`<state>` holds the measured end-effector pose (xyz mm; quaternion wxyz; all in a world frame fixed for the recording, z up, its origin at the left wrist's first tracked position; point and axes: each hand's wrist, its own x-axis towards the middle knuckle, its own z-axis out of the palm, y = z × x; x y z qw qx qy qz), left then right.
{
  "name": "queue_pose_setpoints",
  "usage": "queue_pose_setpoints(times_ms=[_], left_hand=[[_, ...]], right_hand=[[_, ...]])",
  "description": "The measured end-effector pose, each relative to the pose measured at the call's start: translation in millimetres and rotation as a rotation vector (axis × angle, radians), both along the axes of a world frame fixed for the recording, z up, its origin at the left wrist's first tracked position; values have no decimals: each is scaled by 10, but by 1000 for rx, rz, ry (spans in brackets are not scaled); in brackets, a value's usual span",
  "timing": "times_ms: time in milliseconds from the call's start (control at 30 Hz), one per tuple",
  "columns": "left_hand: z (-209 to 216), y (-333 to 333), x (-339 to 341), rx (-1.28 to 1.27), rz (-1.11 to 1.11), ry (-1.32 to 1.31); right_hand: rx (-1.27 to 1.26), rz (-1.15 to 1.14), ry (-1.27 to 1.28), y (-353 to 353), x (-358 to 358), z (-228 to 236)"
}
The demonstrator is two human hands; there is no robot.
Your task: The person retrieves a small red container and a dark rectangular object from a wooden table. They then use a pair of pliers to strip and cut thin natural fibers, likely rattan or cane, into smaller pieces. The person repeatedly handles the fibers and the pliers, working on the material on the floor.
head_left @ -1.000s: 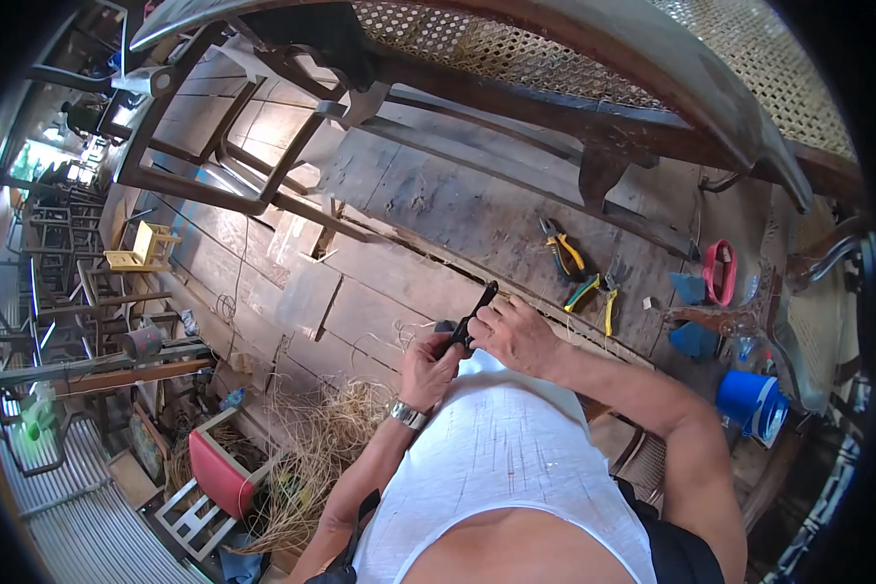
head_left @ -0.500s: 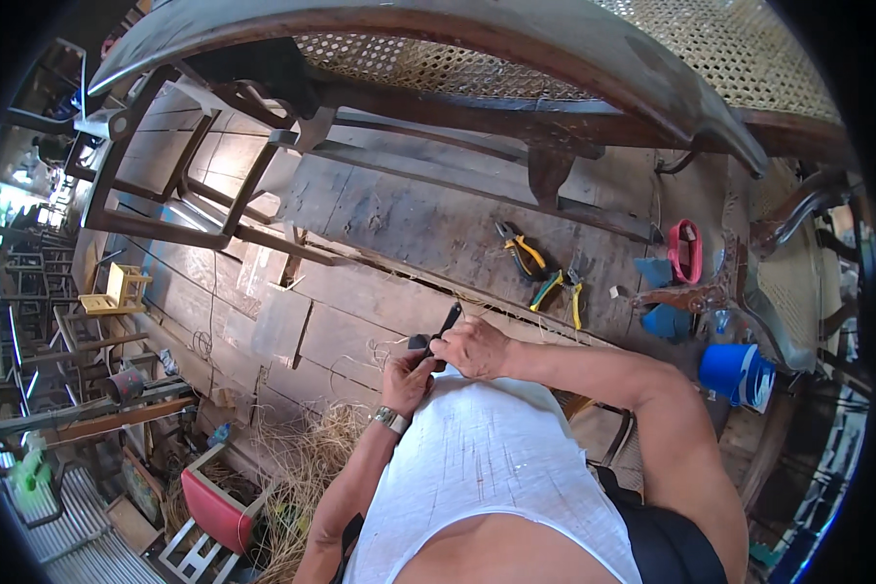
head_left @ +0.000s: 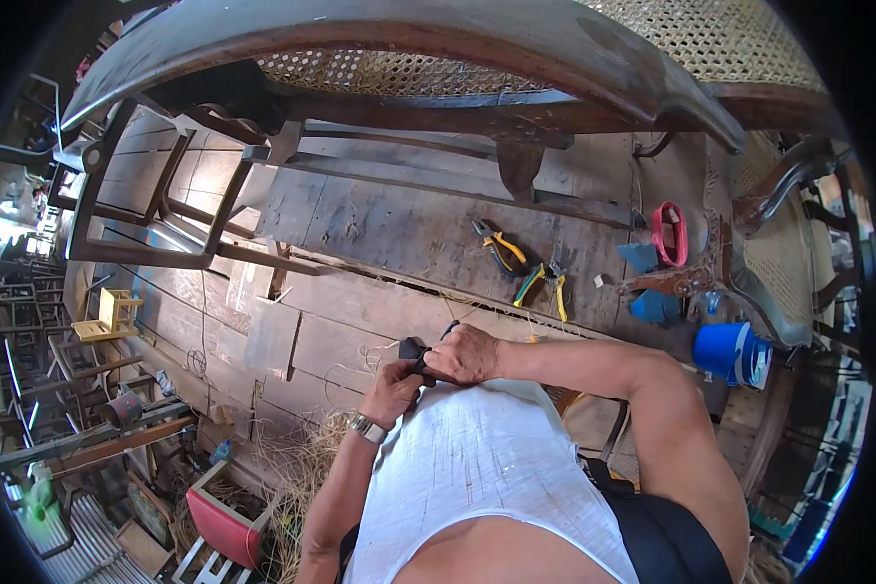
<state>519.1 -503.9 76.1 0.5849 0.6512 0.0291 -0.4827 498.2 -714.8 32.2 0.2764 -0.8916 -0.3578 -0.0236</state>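
Observation:
In front of the white-shirted belly, my two hands meet around a small dark object, perhaps of more than one piece; its kind cannot be made out. My left hand, with a metal watch on the wrist, is closed on its lower part. My right hand is closed beside it with bent fingers, and a thin black end sticks out past them. Beyond the right hand, yellow-and-black pliers and yellow-and-green pliers lie on a dark wooden board.
A dark wooden bench with a cane seat spans the far side. At right stand a blue bucket and a pink-rimmed container. Cane strands heap up at lower left, near a red-seated chair. A chair frame stands at left.
The thin black piece at my right hand now shows less of its length. Both hands stay together, with the left slightly lower. The whole view has shifted a little.

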Motion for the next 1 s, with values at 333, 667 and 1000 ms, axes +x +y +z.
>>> queue_pose_setpoints(times_ms=[333,667,1000], left_hand=[[-144,-191,-248,152,282,-503],[58,-35,-68,-335,476,130],[-3,153,-161,-364,526,216]], right_hand=[[85,-219,109,99,121,239],[-479,-1050,60,-1065,592,-661],[-804,-977,364,-1280,701,-1007]])
